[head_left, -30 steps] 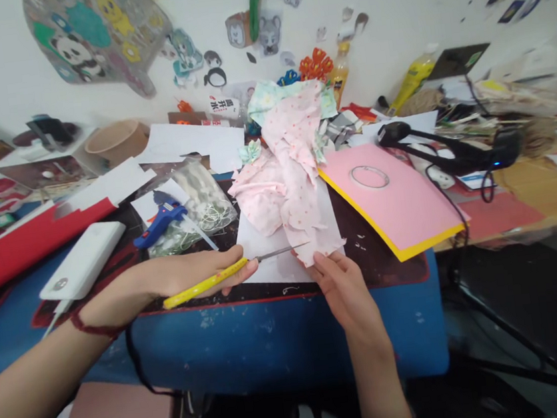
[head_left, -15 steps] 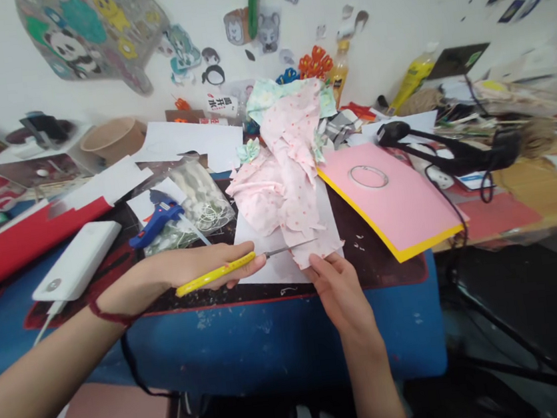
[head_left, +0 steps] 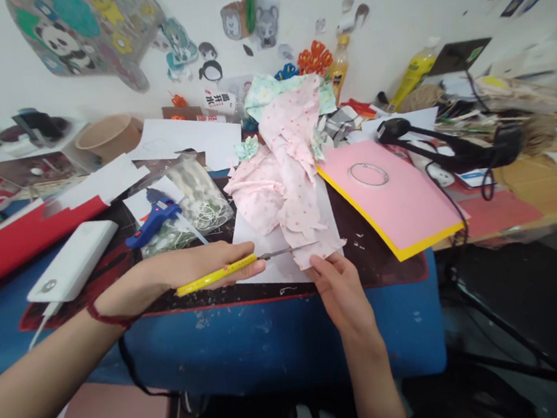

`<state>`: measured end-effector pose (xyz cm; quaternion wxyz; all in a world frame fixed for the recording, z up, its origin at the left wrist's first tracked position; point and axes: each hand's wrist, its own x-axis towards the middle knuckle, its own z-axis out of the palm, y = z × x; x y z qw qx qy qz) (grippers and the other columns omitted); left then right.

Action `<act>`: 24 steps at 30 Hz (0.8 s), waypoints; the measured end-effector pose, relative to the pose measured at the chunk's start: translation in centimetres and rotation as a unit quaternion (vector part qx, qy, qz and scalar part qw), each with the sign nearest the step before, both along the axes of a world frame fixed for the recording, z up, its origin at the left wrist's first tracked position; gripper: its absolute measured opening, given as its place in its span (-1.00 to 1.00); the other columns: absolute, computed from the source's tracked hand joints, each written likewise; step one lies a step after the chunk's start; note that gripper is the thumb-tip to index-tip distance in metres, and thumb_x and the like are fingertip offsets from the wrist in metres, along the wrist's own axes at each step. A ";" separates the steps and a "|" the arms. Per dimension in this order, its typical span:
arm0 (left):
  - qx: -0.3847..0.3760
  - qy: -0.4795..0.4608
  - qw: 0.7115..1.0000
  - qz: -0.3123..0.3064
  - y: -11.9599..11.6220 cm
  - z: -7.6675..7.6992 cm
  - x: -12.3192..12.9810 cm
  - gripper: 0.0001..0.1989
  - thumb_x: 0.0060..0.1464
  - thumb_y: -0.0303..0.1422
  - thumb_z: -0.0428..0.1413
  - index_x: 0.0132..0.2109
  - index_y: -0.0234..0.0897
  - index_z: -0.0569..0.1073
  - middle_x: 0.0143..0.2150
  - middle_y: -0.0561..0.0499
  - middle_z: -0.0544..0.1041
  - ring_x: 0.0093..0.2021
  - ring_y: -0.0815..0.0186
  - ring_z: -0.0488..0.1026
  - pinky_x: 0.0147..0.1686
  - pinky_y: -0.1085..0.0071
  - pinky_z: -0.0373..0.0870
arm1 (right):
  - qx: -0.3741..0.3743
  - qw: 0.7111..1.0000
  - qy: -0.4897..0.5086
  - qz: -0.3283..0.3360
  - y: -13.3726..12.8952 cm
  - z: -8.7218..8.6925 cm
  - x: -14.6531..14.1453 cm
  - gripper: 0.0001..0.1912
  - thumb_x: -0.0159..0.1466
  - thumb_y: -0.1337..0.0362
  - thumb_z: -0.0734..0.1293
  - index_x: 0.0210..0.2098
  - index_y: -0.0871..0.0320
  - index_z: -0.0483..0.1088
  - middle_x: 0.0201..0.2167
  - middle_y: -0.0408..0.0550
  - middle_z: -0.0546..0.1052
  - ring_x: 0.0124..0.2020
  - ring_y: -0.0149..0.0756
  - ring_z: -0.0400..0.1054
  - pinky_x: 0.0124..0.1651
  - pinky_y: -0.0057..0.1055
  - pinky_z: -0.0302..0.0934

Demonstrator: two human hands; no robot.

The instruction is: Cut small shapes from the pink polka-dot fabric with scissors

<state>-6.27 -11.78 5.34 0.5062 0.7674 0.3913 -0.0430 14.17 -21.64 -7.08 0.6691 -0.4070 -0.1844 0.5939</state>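
Scissors (head_left: 216,276) and left hand (head_left: 199,263) have shifted a little to the right compared with one second ago, so that the blade reaches farther across the lower end of the pink cloth (head_left: 298,160); the right hand (head_left: 340,289) has stayed at nearly the same spot. The left hand is closed around the yellow handle, the blade pointing away to the right. Whether the two blades are parted is too fine to tell. The right hand pinches the near edge of the cloth, thumb on top, just beside the tip of the blade.

From there the dotted cloth runs back in loose folds over a sheet of white paper (head_left: 286,274), up to a pale green cloth (head_left: 260,97) close to the wall. A dark mat (head_left: 370,269) with a red border lies beneath the paper, on a blue table (head_left: 274,344).

To the left of the cloth are a plastic bag (head_left: 206,190) and a blue glue gun (head_left: 159,217), with a white power bank (head_left: 73,262) farther left. To the right lies a pink board (head_left: 400,215) with a yellow edge, a metal ring (head_left: 369,184) resting on it. Behind, an orange bottle (head_left: 340,68) stands against the wall.
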 end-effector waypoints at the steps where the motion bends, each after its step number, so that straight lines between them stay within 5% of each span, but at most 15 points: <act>1: -0.011 -0.001 1.000 0.006 0.0 -0.1 -0.1 -0.63 0.07 -0.07 0.28 -0.47 -0.19 0.36 -0.60 0.07 0.28 -0.63 0.37 0.15 -0.65 0.42 0.06 | 0.000 1.000 0.000 -0.002 0.0 0.0 0.0 -0.75 0.18 0.23 0.52 -0.14 0.06 0.59 -0.09 -0.03 0.67 0.04 -0.14 0.53 0.18 -0.09 0.40; 11: -0.057 0.037 0.997 -0.028 0.3 -0.7 -0.5 -0.55 0.21 0.05 0.10 -0.37 -0.19 0.19 -0.55 0.13 0.14 -0.63 0.45 0.08 -0.68 0.48 0.00 | 0.001 1.000 0.000 -0.009 0.1 0.1 -0.3 -0.66 0.20 0.25 0.51 -0.03 0.08 0.57 -0.05 -0.02 0.67 0.04 -0.17 0.53 0.26 -0.12 0.33; 18: -0.034 0.056 0.997 -0.050 0.2 -1.1 -1.0 -0.64 0.24 -0.13 0.11 -0.34 -0.20 0.13 -0.52 0.17 0.11 -0.59 0.48 0.08 -0.63 0.50 0.00 | 0.000 1.000 -0.001 -0.020 -0.1 0.3 -0.5 -0.63 0.21 0.25 0.50 0.02 0.08 0.56 -0.03 -0.02 0.66 0.06 -0.17 0.54 0.27 -0.12 0.34; 24: 0.084 0.090 0.989 -0.080 -0.4 -1.2 -0.9 -0.61 0.27 -0.05 0.04 -0.35 -0.22 0.14 -0.45 0.13 0.21 -0.48 0.44 0.13 -0.49 0.45 0.07 | 0.002 1.000 0.003 -0.027 -0.2 0.4 -0.8 -0.68 0.22 0.25 0.49 -0.02 0.10 0.57 -0.01 -0.01 0.66 0.09 -0.17 0.52 0.30 -0.11 0.31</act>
